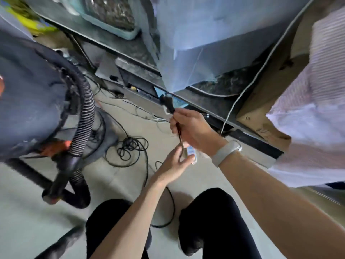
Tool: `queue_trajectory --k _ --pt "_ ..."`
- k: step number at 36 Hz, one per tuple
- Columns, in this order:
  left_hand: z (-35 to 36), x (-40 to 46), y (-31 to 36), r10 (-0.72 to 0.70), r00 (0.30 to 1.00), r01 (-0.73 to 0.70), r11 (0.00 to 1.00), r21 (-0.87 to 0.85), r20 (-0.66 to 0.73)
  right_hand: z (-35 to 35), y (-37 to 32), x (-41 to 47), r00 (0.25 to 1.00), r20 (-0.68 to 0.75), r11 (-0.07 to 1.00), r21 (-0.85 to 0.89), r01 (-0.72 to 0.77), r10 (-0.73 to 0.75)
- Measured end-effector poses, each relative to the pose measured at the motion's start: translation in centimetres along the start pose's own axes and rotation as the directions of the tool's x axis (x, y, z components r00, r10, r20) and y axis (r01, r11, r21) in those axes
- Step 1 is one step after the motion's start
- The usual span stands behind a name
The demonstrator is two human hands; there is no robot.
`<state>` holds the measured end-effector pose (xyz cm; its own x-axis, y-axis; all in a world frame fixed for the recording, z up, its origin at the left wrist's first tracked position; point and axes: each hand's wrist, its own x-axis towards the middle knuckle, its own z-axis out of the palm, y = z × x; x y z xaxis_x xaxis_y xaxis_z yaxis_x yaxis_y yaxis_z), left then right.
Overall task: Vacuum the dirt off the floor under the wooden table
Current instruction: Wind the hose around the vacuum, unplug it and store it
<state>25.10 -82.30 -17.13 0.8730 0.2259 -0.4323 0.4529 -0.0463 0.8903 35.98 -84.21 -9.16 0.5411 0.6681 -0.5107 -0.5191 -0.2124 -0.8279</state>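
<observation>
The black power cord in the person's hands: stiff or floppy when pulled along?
Probably floppy: the black power cord lies in loose, tangled coils on the floor. It may snag, since the loops overlap. The right hand grips it near the plug, which looks rigid; the left hand pinches it lower down.

Right hand [190, 128] fisted; left hand [175, 165] fingers pinching.

Vacuum body [28, 94] cut off at left edge; motion-blurred; cord [178, 131] partly hidden.
</observation>
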Motion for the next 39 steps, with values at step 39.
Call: queue_trajectory --k 39 --pt "-25.7 -28.0 12.6 -0.259 0.949 0.13 0.842 -0.524 -0.181 30.8 -21.0 -11.3 0.986 0.168 0.954 -0.297 0.051 0.0"
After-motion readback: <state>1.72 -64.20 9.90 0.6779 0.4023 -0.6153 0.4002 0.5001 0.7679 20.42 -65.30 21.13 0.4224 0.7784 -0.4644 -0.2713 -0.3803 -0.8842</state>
